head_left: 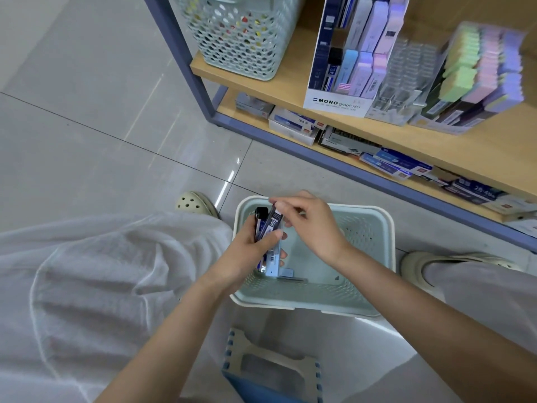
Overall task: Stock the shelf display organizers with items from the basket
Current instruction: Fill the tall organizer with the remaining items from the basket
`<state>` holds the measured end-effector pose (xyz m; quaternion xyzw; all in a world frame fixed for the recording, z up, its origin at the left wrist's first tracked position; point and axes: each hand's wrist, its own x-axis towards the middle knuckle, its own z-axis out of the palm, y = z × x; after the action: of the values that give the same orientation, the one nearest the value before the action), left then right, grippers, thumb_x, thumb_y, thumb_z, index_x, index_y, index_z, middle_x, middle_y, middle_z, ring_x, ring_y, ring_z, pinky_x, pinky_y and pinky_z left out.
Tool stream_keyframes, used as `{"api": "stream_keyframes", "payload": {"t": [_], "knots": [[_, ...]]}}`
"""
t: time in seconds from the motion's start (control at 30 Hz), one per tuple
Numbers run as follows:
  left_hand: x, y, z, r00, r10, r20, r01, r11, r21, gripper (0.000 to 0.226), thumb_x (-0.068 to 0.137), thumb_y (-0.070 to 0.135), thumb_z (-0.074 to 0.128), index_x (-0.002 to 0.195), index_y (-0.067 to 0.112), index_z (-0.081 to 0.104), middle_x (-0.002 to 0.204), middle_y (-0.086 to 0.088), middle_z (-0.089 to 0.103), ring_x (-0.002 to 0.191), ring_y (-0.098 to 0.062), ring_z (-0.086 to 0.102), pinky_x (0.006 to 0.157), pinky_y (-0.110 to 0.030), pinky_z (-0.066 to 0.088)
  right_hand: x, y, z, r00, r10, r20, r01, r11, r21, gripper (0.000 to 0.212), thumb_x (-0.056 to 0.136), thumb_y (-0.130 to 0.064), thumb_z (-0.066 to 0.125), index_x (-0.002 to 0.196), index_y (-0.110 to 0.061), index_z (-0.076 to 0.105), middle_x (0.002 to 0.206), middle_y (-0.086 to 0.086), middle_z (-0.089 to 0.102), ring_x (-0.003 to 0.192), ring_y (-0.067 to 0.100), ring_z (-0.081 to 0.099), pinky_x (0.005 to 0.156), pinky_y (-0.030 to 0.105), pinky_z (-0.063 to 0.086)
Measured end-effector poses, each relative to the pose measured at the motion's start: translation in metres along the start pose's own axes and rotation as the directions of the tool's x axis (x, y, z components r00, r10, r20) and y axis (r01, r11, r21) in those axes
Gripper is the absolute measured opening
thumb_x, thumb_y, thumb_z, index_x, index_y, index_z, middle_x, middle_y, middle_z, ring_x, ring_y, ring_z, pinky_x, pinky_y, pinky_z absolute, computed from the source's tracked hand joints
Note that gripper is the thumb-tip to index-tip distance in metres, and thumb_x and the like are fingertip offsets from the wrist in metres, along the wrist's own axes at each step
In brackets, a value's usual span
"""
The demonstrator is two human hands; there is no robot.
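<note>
Over the basket's [363, 234] left edge, the left hand [247, 254] grips several lead cases [275, 221]; the right hand [316, 228] pinches one's top. Best square them before lifting.

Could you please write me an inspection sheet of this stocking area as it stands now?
Surface: grey tiled floor; wooden shelf ahead.
Job's things: pale green basket on the floor, little left inside; MONO display organizer on the shelf, partly filled; clear organizer beside it, contents unclear.
Clutter: plastic stool just behind the basket; boxes on the lower shelf.
Hands: left hand grips a bundle of lead cases over the basket; right hand pinches the top of one.
Cables: nothing seen.
Surroundings: second basket on the shelf; pastel packs displayed at right.
</note>
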<state>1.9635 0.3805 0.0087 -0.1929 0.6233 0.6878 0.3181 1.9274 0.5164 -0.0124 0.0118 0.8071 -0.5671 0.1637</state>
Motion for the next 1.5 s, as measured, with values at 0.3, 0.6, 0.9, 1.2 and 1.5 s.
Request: {"api": "stream_keyframes", "payload": {"t": [0.3, 0.6, 0.9, 1.2, 1.5], "knots": [[0.008, 0.009, -0.035, 0.984, 0.060, -0.169, -0.035, 0.989, 0.146, 0.019, 0.097, 0.018, 0.047, 0.115, 0.018, 0.046, 0.101, -0.005, 0.066, 0.077, -0.012, 0.068, 0.070, -0.024, 0.056, -0.002, 0.121, 0.014, 0.957, 0.208, 0.203, -0.123, 0.922, -0.366, 0.022, 0.096, -0.011, 0.048, 0.113, -0.007, 0.062, 0.110, 0.009, 0.062, 0.101, 0.022, 0.061, 0.089, 0.022, 0.043], [0.025, 0.017, -0.043, 0.976, 0.058, -0.210, -0.026, 0.989, 0.149, 0.021, 0.097, 0.017, 0.046, 0.118, 0.017, 0.045, 0.097, 0.003, 0.065, 0.078, -0.004, 0.067, 0.065, -0.018, 0.052, -0.009, 0.180, 0.066, 0.773, 0.413, 0.481, -0.066, 0.806, -0.588, 0.041, 0.095, -0.023, 0.052, 0.133, -0.008, 0.049, 0.134, 0.012, 0.051, 0.121, 0.027, 0.048, 0.102, 0.029, 0.033], [0.031, 0.016, -0.031, 0.983, 0.014, -0.185, 0.007, 0.993, 0.114, 0.025, 0.096, 0.016, 0.047, 0.121, 0.013, 0.044, 0.095, -0.002, 0.063, 0.067, -0.008, 0.065, 0.060, -0.017, 0.053, -0.003, 0.171, 0.068, 0.704, 0.475, 0.528, -0.136, 0.820, -0.557, 0.032, 0.096, -0.031, 0.050, 0.111, -0.005, 0.060, 0.105, 0.013, 0.060, 0.097, 0.029, 0.058, 0.082, 0.031, 0.044], [0.027, 0.006, -0.036, 0.972, -0.003, -0.234, 0.017, 0.998, 0.058, 0.011, 0.096, 0.017, 0.048, 0.106, 0.022, 0.048, 0.086, 0.004, 0.063, 0.066, -0.011, 0.065, 0.064, -0.027, 0.056, 0.020, 0.171, 0.090, 0.711, 0.702, 0.039, -0.702, 0.708, 0.073, 0.009, 0.094, 0.000, 0.044, 0.102, -0.002, 0.040, 0.095, 0.015, 0.048, 0.087, 0.026, 0.049, 0.070, 0.029, 0.037], [0.037, 0.006, -0.048, 0.954, 0.026, -0.300, -0.011, 0.999, 0.051, 0.010, 0.096, 0.017, 0.048, 0.103, 0.024, 0.048, 0.089, 0.005, 0.064, 0.067, -0.006, 0.066, 0.055, -0.014, 0.049, 0.030, 0.164, 0.112, 0.699, 0.664, -0.267, -0.715, 0.656, -0.242, 0.048, 0.080, -0.039, 0.071, 0.106, -0.007, 0.047, 0.103, 0.011, 0.063, 0.093, 0.032, 0.061, 0.066, 0.033, 0.041]]}}
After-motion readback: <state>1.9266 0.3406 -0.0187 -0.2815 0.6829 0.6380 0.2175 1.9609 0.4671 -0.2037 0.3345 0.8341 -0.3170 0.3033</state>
